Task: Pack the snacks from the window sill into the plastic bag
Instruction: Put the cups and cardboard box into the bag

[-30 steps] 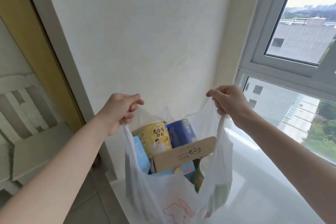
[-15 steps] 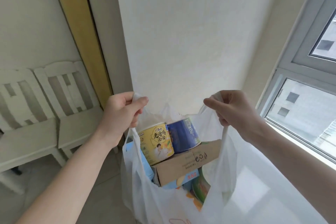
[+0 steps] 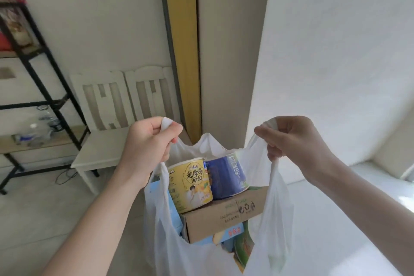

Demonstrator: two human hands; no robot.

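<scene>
First: Swinging left since a second ago, the view has lost the window, and the plastic bag (image 3: 201, 255) has come round with it. White chairs (image 3: 105, 101) and a black rack (image 3: 44, 87) now fill the left side, and only a strip of the window sill (image 3: 340, 219) shows at lower right.

Second: Where does the bag hang?

First: Between the two hands, about at the sill's left edge. Its bottom is out of frame, so I can't tell whether it rests on anything. The left hand (image 3: 150, 141) is clenched round one handle loop, and the right hand (image 3: 291, 141) has its fingers curled over the other.

Second: How will it carry?

First: Fairly heavy for such thin film, I'd judge. A yellow noodle cup (image 3: 192, 184) and a blue cup (image 3: 226, 177) lie tilted on a cardboard box (image 3: 224, 215), with flatter packets beneath (labels too blurred to read). The film is soft and will stretch, the box corners could poke through it, and the cups sit loose on top and might roll out if the bag tips.

Second: So where should it be held?

First: By both loops, kept level. Gathering them into one fist would close the mouth, and a palm under the bottom would spare the handles.
</scene>
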